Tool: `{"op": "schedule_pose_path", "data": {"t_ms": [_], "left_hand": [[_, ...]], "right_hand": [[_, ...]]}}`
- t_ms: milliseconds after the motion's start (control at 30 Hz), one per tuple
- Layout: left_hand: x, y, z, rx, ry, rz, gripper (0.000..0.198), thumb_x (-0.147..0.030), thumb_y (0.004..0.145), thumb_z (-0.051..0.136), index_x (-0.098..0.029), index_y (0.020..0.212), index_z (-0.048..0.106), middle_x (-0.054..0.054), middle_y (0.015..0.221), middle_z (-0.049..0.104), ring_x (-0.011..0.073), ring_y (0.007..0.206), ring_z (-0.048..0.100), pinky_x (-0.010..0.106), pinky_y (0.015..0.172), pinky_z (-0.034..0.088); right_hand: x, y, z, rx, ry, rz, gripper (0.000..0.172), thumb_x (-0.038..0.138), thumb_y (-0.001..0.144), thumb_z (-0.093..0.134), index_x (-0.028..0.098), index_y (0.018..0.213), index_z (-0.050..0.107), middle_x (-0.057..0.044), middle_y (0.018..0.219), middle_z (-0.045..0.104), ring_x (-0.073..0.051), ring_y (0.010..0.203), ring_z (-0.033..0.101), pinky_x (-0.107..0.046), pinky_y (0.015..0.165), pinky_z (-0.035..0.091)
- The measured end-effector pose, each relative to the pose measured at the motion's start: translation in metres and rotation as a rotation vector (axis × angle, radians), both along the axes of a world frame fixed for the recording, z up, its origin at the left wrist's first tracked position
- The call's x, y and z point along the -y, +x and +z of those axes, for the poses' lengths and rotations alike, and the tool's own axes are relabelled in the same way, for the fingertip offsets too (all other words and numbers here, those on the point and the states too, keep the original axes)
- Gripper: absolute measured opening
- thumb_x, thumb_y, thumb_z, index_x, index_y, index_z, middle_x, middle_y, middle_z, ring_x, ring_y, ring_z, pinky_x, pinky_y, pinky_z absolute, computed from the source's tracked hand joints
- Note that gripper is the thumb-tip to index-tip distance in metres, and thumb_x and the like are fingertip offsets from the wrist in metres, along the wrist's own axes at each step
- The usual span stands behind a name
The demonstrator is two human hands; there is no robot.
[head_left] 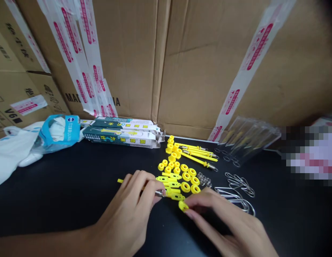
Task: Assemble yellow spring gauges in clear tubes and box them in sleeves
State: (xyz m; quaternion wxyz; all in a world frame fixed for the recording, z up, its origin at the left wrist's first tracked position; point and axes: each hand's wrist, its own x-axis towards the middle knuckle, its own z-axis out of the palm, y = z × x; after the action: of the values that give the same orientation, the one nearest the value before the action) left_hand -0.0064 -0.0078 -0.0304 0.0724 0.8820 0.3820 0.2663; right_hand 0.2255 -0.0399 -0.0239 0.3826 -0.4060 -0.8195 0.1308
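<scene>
My left hand [136,203] is closed around a yellow rod [120,181], its far end poking out on the left and a metal spring end [158,193] showing beside the thumb. Between thumb and fingertips, my right hand [224,217] pinches a small yellow ring-shaped piece [183,206], a little apart from the spring end. Just beyond the hands lie flat yellow slotted pieces [172,184], yellow rings [185,187] and small yellow collars [168,170]. Small metal rings [204,179] and bent wire hooks [239,187] are near my right hand. Fingers partly hide the held pieces.
Yellow rods with springs [199,157] lie farther back. Clear plastic tubes [248,137] stand at right behind the hooks. Printed boxes [123,137] and a blue-and-white plastic packet [60,130] are at back left. Large taped cardboard cartons [128,64] wall off the black table [69,192].
</scene>
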Motion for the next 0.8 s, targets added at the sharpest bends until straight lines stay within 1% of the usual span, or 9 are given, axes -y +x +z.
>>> {"op": "schedule_pose_path", "data": {"t_ms": [67,133,267,333,467,533,667,733,800], "left_hand": [[0.001,0.001,-0.001,-0.003,0.012,0.005,0.03,0.002,0.094,0.038,-0.022,0.105,0.053,0.003,0.101,0.054,0.0218,0.082,0.055,0.036,0.072,0.041],[0.001,0.002,-0.002,0.0,0.025,-0.003,0.033,0.004,0.091,0.038,-0.021,0.107,0.054,0.004,0.101,0.052,0.0199,0.082,0.056,0.033,0.07,0.045],[0.0,0.003,-0.005,0.033,0.019,-0.035,0.043,0.01,0.085,0.034,-0.019,0.108,0.055,0.005,0.102,0.051,0.0163,0.082,0.057,0.027,0.069,0.048],[0.0,0.004,-0.002,0.071,0.044,-0.026,0.041,0.01,0.086,0.036,-0.019,0.107,0.057,0.005,0.104,0.051,0.0162,0.086,0.057,0.026,0.073,0.048],[0.003,0.003,0.009,0.183,0.26,-0.033,0.033,0.005,0.089,0.046,-0.022,0.094,0.064,0.002,0.099,0.056,0.0186,0.095,0.052,0.031,0.087,0.041],[0.006,0.002,0.013,0.258,0.322,-0.08,0.033,0.004,0.09,0.048,-0.023,0.088,0.066,0.001,0.094,0.057,0.0181,0.093,0.05,0.031,0.085,0.04],[0.009,-0.002,0.014,0.349,0.256,-0.18,0.03,0.004,0.092,0.049,-0.02,0.088,0.067,0.003,0.093,0.057,0.0162,0.09,0.053,0.026,0.08,0.046],[0.01,-0.002,0.013,0.383,0.196,-0.233,0.027,0.005,0.092,0.05,-0.017,0.088,0.066,0.004,0.097,0.058,0.0156,0.092,0.056,0.025,0.083,0.049],[0.01,-0.001,0.012,0.412,0.125,-0.318,0.024,0.0,0.096,0.05,-0.016,0.086,0.065,0.006,0.097,0.061,0.0151,0.091,0.06,0.024,0.084,0.052]], "right_hand": [[-0.003,-0.005,0.003,0.042,0.0,0.103,0.016,0.013,0.1,0.053,0.02,0.109,0.063,-0.003,0.093,0.073,-0.014,0.083,0.07,-0.021,0.076,0.058],[-0.006,-0.011,0.003,0.108,0.032,0.145,0.022,0.015,0.103,0.046,0.017,0.108,0.067,-0.006,0.094,0.074,-0.017,0.085,0.07,-0.026,0.079,0.059],[-0.004,-0.014,0.001,0.157,0.164,0.044,0.027,0.021,0.105,0.044,0.015,0.114,0.069,-0.011,0.103,0.074,-0.019,0.089,0.071,-0.028,0.082,0.06],[-0.001,-0.01,0.002,0.165,0.208,0.043,0.025,0.023,0.104,0.048,0.016,0.109,0.071,-0.009,0.096,0.075,-0.019,0.086,0.071,-0.027,0.08,0.06],[0.004,-0.003,0.006,0.292,0.273,0.136,0.025,0.021,0.103,0.05,0.016,0.101,0.075,-0.005,0.086,0.077,-0.019,0.079,0.072,-0.029,0.081,0.061],[0.005,-0.004,0.007,0.364,0.275,0.127,0.028,0.019,0.103,0.047,0.014,0.105,0.074,-0.006,0.086,0.077,-0.022,0.081,0.073,-0.033,0.082,0.061],[0.002,-0.009,0.007,0.387,0.289,0.116,0.031,0.021,0.105,0.042,0.013,0.114,0.07,-0.007,0.091,0.078,-0.023,0.084,0.074,-0.036,0.083,0.062],[0.0,-0.01,0.005,0.353,0.271,0.097,0.027,0.022,0.105,0.043,0.013,0.114,0.067,-0.007,0.093,0.078,-0.022,0.086,0.074,-0.033,0.085,0.061],[-0.001,-0.009,0.002,0.267,0.265,0.044,0.02,0.022,0.105,0.046,0.015,0.112,0.063,-0.007,0.092,0.076,-0.019,0.084,0.073,-0.027,0.081,0.061]]}}
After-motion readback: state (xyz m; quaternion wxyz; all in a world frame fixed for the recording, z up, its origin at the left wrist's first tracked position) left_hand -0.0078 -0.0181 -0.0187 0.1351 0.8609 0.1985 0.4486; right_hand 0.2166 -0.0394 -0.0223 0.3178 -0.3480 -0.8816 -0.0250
